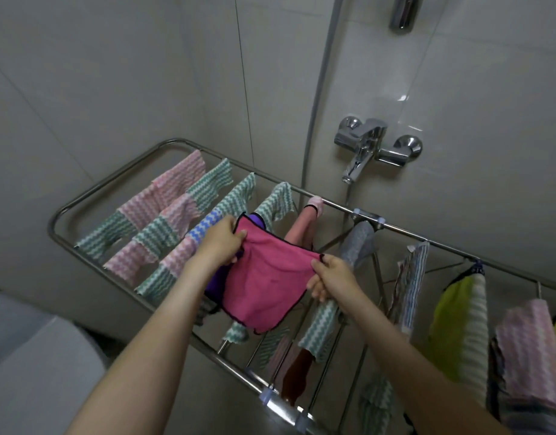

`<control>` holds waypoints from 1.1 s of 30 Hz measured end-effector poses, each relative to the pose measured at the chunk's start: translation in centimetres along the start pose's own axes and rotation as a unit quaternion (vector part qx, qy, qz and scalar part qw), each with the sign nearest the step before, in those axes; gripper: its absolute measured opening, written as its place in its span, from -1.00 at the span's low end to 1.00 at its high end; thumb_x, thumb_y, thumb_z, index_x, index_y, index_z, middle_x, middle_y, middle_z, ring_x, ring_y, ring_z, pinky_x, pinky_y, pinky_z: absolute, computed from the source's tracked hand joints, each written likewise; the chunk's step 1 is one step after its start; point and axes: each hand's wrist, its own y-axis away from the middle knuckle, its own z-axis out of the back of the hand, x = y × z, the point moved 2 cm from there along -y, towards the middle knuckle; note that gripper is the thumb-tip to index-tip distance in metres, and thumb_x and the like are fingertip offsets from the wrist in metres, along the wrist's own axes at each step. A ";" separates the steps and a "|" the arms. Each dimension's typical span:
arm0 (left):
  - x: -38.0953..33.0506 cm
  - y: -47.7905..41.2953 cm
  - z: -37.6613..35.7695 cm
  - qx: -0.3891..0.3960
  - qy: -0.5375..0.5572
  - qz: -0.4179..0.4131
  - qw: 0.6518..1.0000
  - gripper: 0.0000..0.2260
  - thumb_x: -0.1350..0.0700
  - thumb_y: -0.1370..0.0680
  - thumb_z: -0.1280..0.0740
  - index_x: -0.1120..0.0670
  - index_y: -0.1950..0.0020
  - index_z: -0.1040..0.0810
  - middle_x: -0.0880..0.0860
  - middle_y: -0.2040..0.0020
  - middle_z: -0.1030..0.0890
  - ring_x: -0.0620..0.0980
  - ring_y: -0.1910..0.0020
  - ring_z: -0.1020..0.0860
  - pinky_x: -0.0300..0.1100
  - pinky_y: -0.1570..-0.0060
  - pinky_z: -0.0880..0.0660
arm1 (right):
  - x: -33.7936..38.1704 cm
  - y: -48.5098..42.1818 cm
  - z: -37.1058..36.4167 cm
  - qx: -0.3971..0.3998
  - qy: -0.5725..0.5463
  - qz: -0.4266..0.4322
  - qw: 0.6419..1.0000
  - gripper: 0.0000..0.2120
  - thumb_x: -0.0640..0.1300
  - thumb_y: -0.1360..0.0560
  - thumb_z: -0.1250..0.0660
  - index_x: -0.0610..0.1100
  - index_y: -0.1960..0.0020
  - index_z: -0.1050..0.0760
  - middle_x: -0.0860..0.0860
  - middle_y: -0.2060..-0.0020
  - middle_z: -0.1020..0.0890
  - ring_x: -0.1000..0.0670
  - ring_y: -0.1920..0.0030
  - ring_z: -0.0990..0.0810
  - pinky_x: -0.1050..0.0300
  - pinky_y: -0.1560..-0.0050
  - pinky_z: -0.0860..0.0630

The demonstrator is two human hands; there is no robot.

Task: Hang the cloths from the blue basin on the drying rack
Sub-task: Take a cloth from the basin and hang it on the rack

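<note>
From the head camera, both arms reach out over the drying rack (207, 353). The left hand (222, 243) pinches the upper left corner of a pink cloth (267, 284) edged in black, and the right hand (328, 279) grips its right corner, so the cloth hangs spread between them above the rack's bars. A purple cloth (217, 284) shows just behind it. Striped cloths (164, 215) already lie over the bars at the left. A chrome tap (372, 146) sits on the tiled wall beyond.

purple cloth (216, 285) mostly hidden behind pink cloth (267, 277); drying rack (281, 405) runs off right and bottom edges; chrome fitting (403, 11) cut by top edge.
</note>
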 end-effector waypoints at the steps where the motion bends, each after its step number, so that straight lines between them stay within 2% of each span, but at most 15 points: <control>1: 0.1 -0.4 -0.5 0.003 0.015 0.004 1.000 -0.73 0.13 -0.59 -0.24 0.05 0.25 -0.20 0.09 0.50 -0.46 0.00 0.63 -0.48 -0.23 0.56 -0.38 | -0.1 -0.5 0.1 -0.008 -0.012 -0.003 1.000 -0.52 -0.17 -0.64 -0.12 -0.27 -0.50 -0.10 -0.11 0.48 -0.57 0.04 0.63 -0.48 0.26 0.66 -0.34; 5: 0.8 -1.8 -1.9 0.004 0.026 0.014 1.000 -0.76 0.11 -0.59 -0.22 0.02 0.23 -0.21 0.15 0.49 -0.56 0.07 0.55 -0.56 -0.23 0.54 -0.42 | -0.6 -2.2 0.3 -0.035 -0.043 0.001 0.998 -0.57 -0.18 -0.65 -0.09 -0.27 -0.48 -0.15 -0.15 0.46 -0.55 0.03 0.64 -0.46 0.27 0.65 -0.33; 9: 1.2 -2.7 -2.6 -0.018 0.052 0.011 0.998 -0.78 0.11 -0.59 -0.22 0.00 0.21 -0.24 0.21 0.35 -0.62 0.20 0.33 -0.64 -0.02 0.25 -0.58 | -0.7 -3.4 0.7 -0.068 -0.073 0.013 0.995 -0.60 -0.20 -0.65 -0.08 -0.32 -0.44 -0.18 -0.15 0.50 -0.53 0.03 0.65 -0.45 0.27 0.66 -0.34; 11: 1.1 -2.9 -2.9 -0.004 0.129 0.023 0.991 -0.78 0.17 -0.61 -0.20 0.01 0.20 -0.25 0.19 0.33 -0.60 0.16 0.36 -0.63 0.04 0.23 -0.60 | -0.4 -4.0 0.6 -0.077 -0.091 0.014 0.993 -0.61 -0.23 -0.65 -0.06 -0.33 -0.44 -0.13 -0.18 0.45 -0.52 0.04 0.65 -0.47 0.26 0.65 -0.39; 13: 0.9 -2.8 -3.5 0.014 0.164 0.022 0.986 -0.80 0.20 -0.60 -0.22 0.03 0.18 -0.29 0.19 0.17 -0.58 0.12 0.24 -0.62 0.11 0.08 -0.60 | -0.3 -4.6 0.4 -0.077 -0.102 0.016 0.992 -0.70 -0.25 -0.65 -0.06 -0.32 -0.35 -0.20 -0.20 0.38 -0.52 0.06 0.62 -0.52 0.24 0.61 -0.47; 15: 0.9 -2.5 -4.0 0.059 0.102 -0.008 0.993 -0.91 0.18 -0.57 -0.28 0.03 -0.03 -0.41 0.07 -0.06 -0.53 0.04 0.00 -0.57 -0.04 -0.15 -0.50 | -0.4 -5.1 0.1 -0.062 -0.099 0.005 0.993 -0.77 -0.28 -0.62 -0.12 -0.30 -0.26 -0.25 -0.18 0.30 -0.53 0.04 0.52 -0.58 0.24 0.52 -0.53; 17: 1.4 -1.9 -4.9 0.125 0.055 -0.025 0.990 -0.64 0.19 -0.56 -0.30 0.10 -0.34 -0.35 -0.01 -0.15 -0.43 -0.04 -0.11 -0.48 -0.16 -0.19 -0.40 | -0.8 -4.9 -0.4 -0.036 -0.057 -0.017 0.998 -0.58 -0.33 -0.57 -0.20 -0.24 -0.39 -0.17 -0.16 0.20 -0.53 0.01 0.38 -0.56 0.30 0.46 -0.53; 18: 1.7 -1.5 -5.2 0.147 0.044 -0.021 0.988 -0.58 0.20 -0.55 -0.31 0.13 -0.39 -0.31 0.01 -0.16 -0.43 -0.03 -0.11 -0.48 -0.13 -0.17 -0.42 | -1.1 -4.7 -0.8 -0.015 -0.011 -0.027 0.999 -0.47 -0.34 -0.54 -0.24 -0.23 -0.44 -0.10 -0.17 0.15 -0.53 0.02 0.34 -0.53 0.32 0.45 -0.52; 19: 2.3 -1.1 -5.4 0.153 0.031 -0.019 0.988 -0.59 0.19 -0.54 -0.33 0.14 -0.36 -0.32 0.04 -0.13 -0.45 0.01 -0.07 -0.50 -0.10 -0.12 -0.44 | -1.5 -4.4 -1.4 0.012 0.038 -0.034 0.999 -0.40 -0.35 -0.52 -0.27 -0.23 -0.46 -0.06 -0.17 0.12 -0.53 0.04 0.32 -0.51 0.32 0.44 -0.50; 21: 3.4 -0.4 -5.3 0.155 -0.010 -0.007 0.988 -0.77 0.15 -0.50 -0.38 0.10 -0.08 -0.39 0.04 0.04 -0.50 0.03 0.08 -0.50 -0.11 0.06 -0.43 | -2.4 -4.0 -2.5 0.050 0.128 -0.031 0.990 -0.40 -0.32 -0.48 -0.33 -0.23 -0.41 -0.11 -0.09 0.21 -0.54 0.07 0.33 -0.48 0.28 0.39 -0.45; 24: 4.8 1.3 -4.6 0.208 -0.077 0.050 0.974 -0.78 0.01 -0.51 -0.37 0.05 0.18 -0.36 0.02 0.25 -0.53 0.02 0.24 -0.50 -0.15 0.20 -0.43 | -3.6 -3.7 -4.6 0.068 0.222 0.002 0.973 -0.70 -0.23 -0.45 -0.40 -0.18 -0.09 -0.34 0.03 0.35 -0.49 0.10 0.38 -0.45 0.22 0.35 -0.40; 27: 5.5 3.4 -3.9 0.275 -0.122 0.082 0.950 -0.77 0.00 -0.54 -0.31 0.10 0.24 -0.45 0.07 0.32 -0.56 0.02 0.37 -0.52 -0.23 0.31 -0.47 | -4.4 -2.5 -6.9 0.143 0.251 -0.024 0.957 -0.78 -0.09 -0.48 -0.39 -0.08 0.23 -0.37 0.00 0.39 -0.51 0.07 0.41 -0.49 0.21 0.39 -0.41; 30: 5.9 5.8 -4.0 0.345 -0.165 0.107 0.918 -0.76 0.01 -0.50 -0.34 0.08 0.32 -0.48 0.02 0.37 -0.54 -0.04 0.42 -0.51 -0.23 0.32 -0.52 | -4.7 -0.6 -8.8 0.209 0.231 -0.069 0.948 -0.74 -0.04 -0.55 -0.30 -0.12 0.27 -0.39 -0.05 0.40 -0.54 0.06 0.47 -0.52 0.29 0.49 -0.41; 32: 5.9 7.0 -4.3 0.345 -0.234 0.072 0.906 -0.78 -0.01 -0.48 -0.38 0.06 0.30 -0.50 0.02 0.33 -0.54 0.00 0.34 -0.54 -0.21 0.30 -0.49 | -4.6 0.1 -9.6 0.205 0.220 -0.064 0.952 -0.74 -0.09 -0.57 -0.27 -0.13 0.28 -0.40 -0.06 0.40 -0.55 0.07 0.49 -0.51 0.35 0.55 -0.38; 33: 6.0 7.5 -4.4 0.326 -0.274 0.047 0.903 -0.82 0.00 -0.49 -0.37 0.10 0.19 -0.54 0.05 0.24 -0.59 0.05 0.22 -0.58 -0.18 0.24 -0.49 | -4.7 0.5 -10.0 0.193 0.213 -0.057 0.956 -0.74 -0.12 -0.57 -0.26 -0.14 0.28 -0.41 -0.06 0.41 -0.55 0.07 0.50 -0.50 0.35 0.56 -0.37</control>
